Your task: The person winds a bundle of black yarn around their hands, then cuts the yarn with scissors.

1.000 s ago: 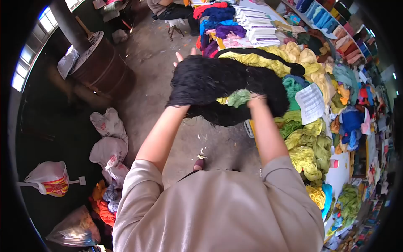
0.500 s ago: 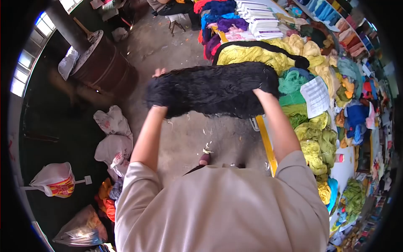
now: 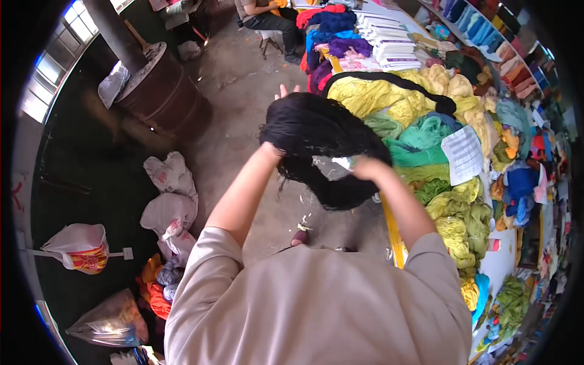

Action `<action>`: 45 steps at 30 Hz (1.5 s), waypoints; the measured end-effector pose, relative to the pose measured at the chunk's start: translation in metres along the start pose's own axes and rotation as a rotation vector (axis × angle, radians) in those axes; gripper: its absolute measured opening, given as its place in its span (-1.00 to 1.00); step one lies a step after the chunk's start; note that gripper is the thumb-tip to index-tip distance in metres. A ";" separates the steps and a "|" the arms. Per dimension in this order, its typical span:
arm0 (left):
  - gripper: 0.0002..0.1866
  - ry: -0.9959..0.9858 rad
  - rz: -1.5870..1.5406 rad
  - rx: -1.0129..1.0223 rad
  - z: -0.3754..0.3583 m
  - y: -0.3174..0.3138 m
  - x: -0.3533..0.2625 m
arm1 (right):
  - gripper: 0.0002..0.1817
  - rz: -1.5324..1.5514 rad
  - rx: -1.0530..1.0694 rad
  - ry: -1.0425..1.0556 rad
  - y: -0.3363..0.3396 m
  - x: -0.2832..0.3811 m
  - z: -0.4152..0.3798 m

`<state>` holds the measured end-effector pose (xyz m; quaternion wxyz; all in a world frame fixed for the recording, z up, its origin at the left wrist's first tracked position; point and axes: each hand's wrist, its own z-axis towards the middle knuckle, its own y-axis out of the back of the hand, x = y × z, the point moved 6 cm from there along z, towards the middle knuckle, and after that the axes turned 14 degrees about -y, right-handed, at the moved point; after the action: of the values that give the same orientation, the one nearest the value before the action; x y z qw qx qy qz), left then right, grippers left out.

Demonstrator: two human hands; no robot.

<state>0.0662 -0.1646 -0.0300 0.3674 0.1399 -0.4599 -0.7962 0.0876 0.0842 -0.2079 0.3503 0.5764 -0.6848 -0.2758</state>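
Note:
A large loop of black yarn (image 3: 316, 125) hangs in front of me above the floor, with an opening in its middle. My left hand (image 3: 277, 125) is inside the left end of the loop, its spread fingertips showing past the upper edge. At the loop's right side is my right hand (image 3: 368, 168), blurred, its fingers hidden or smeared against the yarn. Right beside the loop, yellow yarn (image 3: 371, 97) edged by a black strand and green yarn (image 3: 426, 140) lie on the table.
A rusty drum stove (image 3: 164, 85) with a pipe stands at upper left. White bags (image 3: 170, 213) lie on the left. A seated person (image 3: 267, 18) is at the top. The table's yellow edge (image 3: 392, 234) runs at my right, with a paper sheet (image 3: 462, 155) on the yarn.
The black yarn has gone from a wide, stretched bundle to an open, sagging loop. My hands have come closer together, the left moving right and the right lower. The view has shifted slightly.

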 end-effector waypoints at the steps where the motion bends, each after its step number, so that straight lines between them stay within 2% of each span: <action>1: -0.39 0.084 0.004 0.329 0.023 0.024 -0.023 | -0.53 -0.163 -0.151 -0.106 0.030 0.054 -0.086; 2: -0.40 0.282 -0.040 0.373 0.036 0.020 -0.031 | -0.50 -0.209 -0.098 0.054 0.045 0.103 -0.132; 3: -0.42 0.479 -0.085 0.418 0.043 0.011 -0.039 | -0.55 0.058 -0.103 0.197 0.048 0.134 -0.148; 4: -0.48 0.400 0.113 0.552 0.049 -0.003 -0.055 | -0.44 0.194 -0.148 0.112 0.032 0.146 -0.129; 5: -0.49 0.523 -0.013 0.347 0.040 -0.032 -0.050 | -0.31 0.385 -0.745 0.408 -0.004 0.148 -0.078; 6: -0.49 0.642 -0.138 0.139 0.028 -0.057 -0.045 | -0.31 0.379 -0.746 0.402 -0.015 0.143 -0.059; 7: -0.48 0.657 -0.063 0.056 0.028 -0.045 -0.052 | -0.27 0.519 -0.713 0.444 -0.015 0.140 -0.049; 8: -0.48 0.664 -0.068 0.057 0.023 -0.038 -0.055 | -0.22 0.657 -0.675 0.488 -0.015 0.137 -0.039; 10: -0.46 0.477 -0.040 0.313 0.025 0.004 -0.065 | -0.23 0.508 -0.983 0.520 0.058 0.156 -0.107; 11: -0.46 0.489 -0.042 0.311 0.021 0.010 -0.055 | -0.23 0.500 -0.976 0.528 0.058 0.159 -0.108; 13: -0.45 0.383 0.039 0.372 0.012 0.012 -0.036 | -0.25 1.055 -0.407 0.580 0.046 0.151 -0.090; 14: -0.43 0.362 0.080 0.208 -0.002 0.006 -0.026 | -0.37 0.605 -0.636 0.561 0.045 0.156 -0.097; 15: -0.43 0.384 0.079 0.199 -0.001 0.011 -0.019 | -0.55 0.392 -0.670 0.498 0.035 0.168 -0.114; 16: -0.45 0.428 0.101 0.293 0.002 0.014 -0.013 | -0.61 0.075 -0.211 0.117 0.025 0.185 -0.142; 17: -0.46 0.465 0.120 0.389 0.004 0.013 -0.008 | -0.61 0.215 -0.284 0.140 0.013 0.197 -0.162; 18: -0.49 0.571 0.092 0.351 0.006 0.008 -0.003 | -0.56 0.025 -0.365 0.366 -0.016 0.213 -0.163; 19: -0.49 0.577 0.088 0.347 0.003 0.009 -0.001 | -0.52 0.066 -0.216 0.338 -0.009 0.229 -0.173; 20: -0.48 0.544 0.014 0.229 0.002 0.012 -0.003 | -0.48 0.109 -0.066 0.305 0.000 0.240 -0.183; 21: -0.47 0.509 -0.060 0.113 -0.001 0.015 -0.007 | -0.44 0.205 -0.072 0.299 -0.005 0.238 -0.163; 23: -0.49 0.521 -0.050 0.123 -0.011 0.012 -0.016 | -0.38 0.296 -0.200 0.265 -0.017 0.217 -0.098; 26: -0.51 0.605 -0.134 0.097 -0.015 0.016 -0.008 | -0.29 0.260 -0.822 0.559 0.029 0.219 -0.091; 27: -0.49 0.581 -0.195 0.116 -0.014 0.030 -0.006 | -0.34 0.415 -0.770 0.607 0.030 0.215 -0.089; 28: -0.48 0.557 -0.255 0.133 -0.013 0.037 -0.005 | -0.36 0.386 -0.808 0.551 0.031 0.212 -0.085; 29: -0.48 0.541 -0.103 -0.041 -0.021 0.005 0.004 | -0.38 0.356 -0.846 0.496 0.033 0.207 -0.082; 30: -0.48 0.548 -0.108 -0.050 -0.024 0.011 0.009 | -0.40 0.433 -0.697 0.492 0.046 0.204 -0.091; 31: -0.45 0.471 -0.053 0.017 -0.026 0.022 0.011 | -0.42 0.545 -0.675 0.519 0.071 0.210 -0.111; 32: -0.41 0.393 0.000 0.088 -0.028 0.027 0.010 | -0.40 0.494 -0.628 0.496 0.079 0.209 -0.112; 34: -0.35 0.372 -0.053 0.010 -0.029 0.020 0.007 | -0.39 0.291 -0.702 0.477 0.098 0.227 -0.136; 35: -0.35 0.397 -0.147 -0.030 -0.023 0.016 0.006 | -0.39 0.283 -0.706 0.471 0.097 0.231 -0.132; 37: -0.34 0.424 -0.248 -0.086 -0.013 0.016 0.003 | -0.34 0.271 -0.972 0.632 0.104 0.240 -0.131; 38: -0.32 0.379 -0.208 0.005 -0.010 0.013 -0.004 | -0.30 -0.110 -1.123 0.605 0.103 0.243 -0.127; 39: -0.30 0.335 -0.165 0.097 -0.011 0.012 -0.010 | -0.29 -0.005 -0.955 0.416 0.103 0.217 -0.095; 40: -0.27 0.316 -0.338 -0.022 -0.017 0.031 -0.009 | -0.28 0.096 -0.784 0.232 0.099 0.193 -0.065; 41: -0.27 0.324 -0.339 -0.030 -0.021 0.026 -0.004 | -0.30 0.398 -0.904 0.449 0.100 0.190 -0.078; 42: -0.26 0.295 -0.280 -0.204 -0.026 0.022 0.000 | -0.32 1.061 -0.660 0.646 0.106 0.183 -0.080; 43: -0.25 0.266 -0.221 -0.374 -0.034 0.012 0.002 | -0.35 1.702 -0.326 0.796 0.112 0.183 -0.086; 45: -0.22 0.259 -0.160 -0.272 -0.041 -0.030 0.008 | -0.42 1.899 -0.207 0.798 0.137 0.200 -0.140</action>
<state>0.0697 -0.1868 -0.0761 0.3746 0.2263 -0.2845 -0.8529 0.0998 -0.0831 0.0163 0.6728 -0.1846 -0.6646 0.2677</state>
